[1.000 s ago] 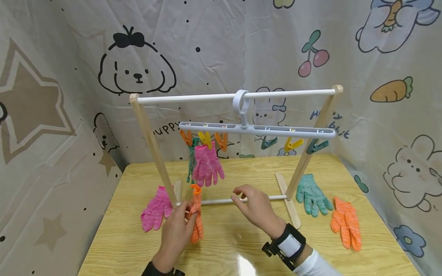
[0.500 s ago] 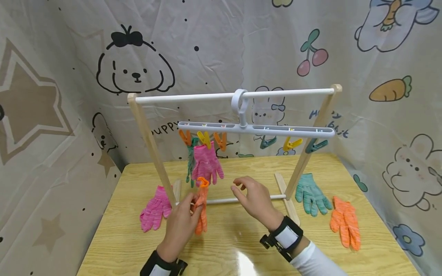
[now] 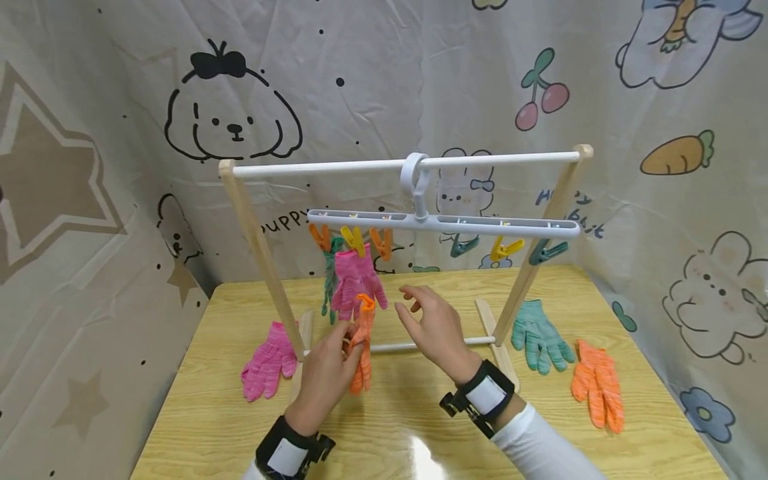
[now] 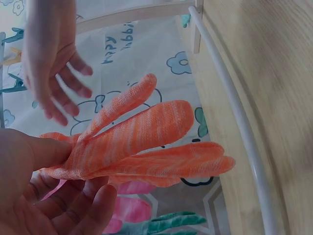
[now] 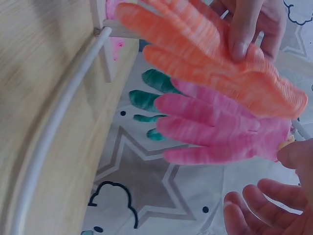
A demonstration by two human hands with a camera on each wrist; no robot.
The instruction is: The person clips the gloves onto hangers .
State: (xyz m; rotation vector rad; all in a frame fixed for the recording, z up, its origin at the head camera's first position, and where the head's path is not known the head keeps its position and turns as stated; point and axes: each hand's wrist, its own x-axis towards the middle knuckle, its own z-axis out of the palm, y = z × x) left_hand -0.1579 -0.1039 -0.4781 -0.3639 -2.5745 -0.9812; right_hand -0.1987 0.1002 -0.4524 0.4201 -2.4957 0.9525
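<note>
Orange glove in the left hand, raised above the bench in front of the rack. Left hand pinches it about mid-length, thumb on one face, fingers on the other. Cuff points up, glove fingers down. In the head view the cuff overlaps the lower part of a hanging pink glove; contact cannot be determined.

Right hand: raised to the right of the held glove and apart from it; fingers spread and loosely bent, thumb well away from them.

Rack: wooden posts, white upper rod, white lower rod. Grey-white hanger hooked over the upper rod. Clips, left to right: orange, yellow, orange, teal, yellow, teal. Yellow clip second from left grips the cuff of the hanging pink glove. Hanging green glove partly behind it; its clip is unclear.

On bench: pink glove by the left post; right of the rack, teal glove, with a second orange glove nearer the wearer.
</note>
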